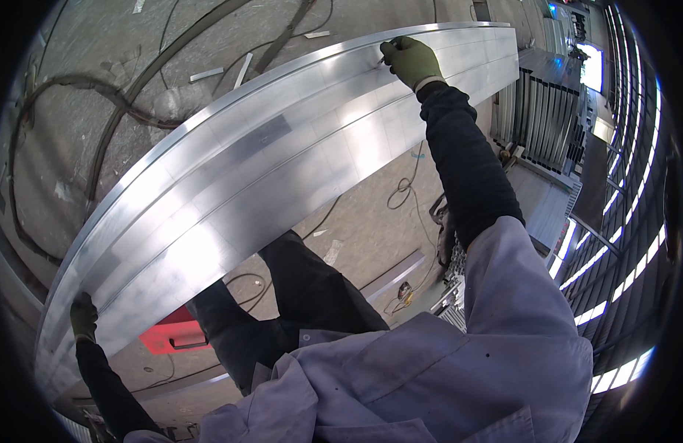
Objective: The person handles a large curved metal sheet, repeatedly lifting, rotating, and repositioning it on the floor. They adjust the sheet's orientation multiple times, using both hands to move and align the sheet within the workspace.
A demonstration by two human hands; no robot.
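Gloved hands [83, 316] [411, 60] on aluminium profile [231, 184]

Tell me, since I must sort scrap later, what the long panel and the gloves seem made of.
Long panel: likely aluminium, bare brushed silver with bright glare and pressed ribs. Gloves: probably knitted fabric, matte olive green, on the right hand and left hand; any coating cannot be told.

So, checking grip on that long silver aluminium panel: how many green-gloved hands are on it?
2: the left hand grips the long silver aluminium panel at its near lower-left end, the right hand holds its far upper edge.
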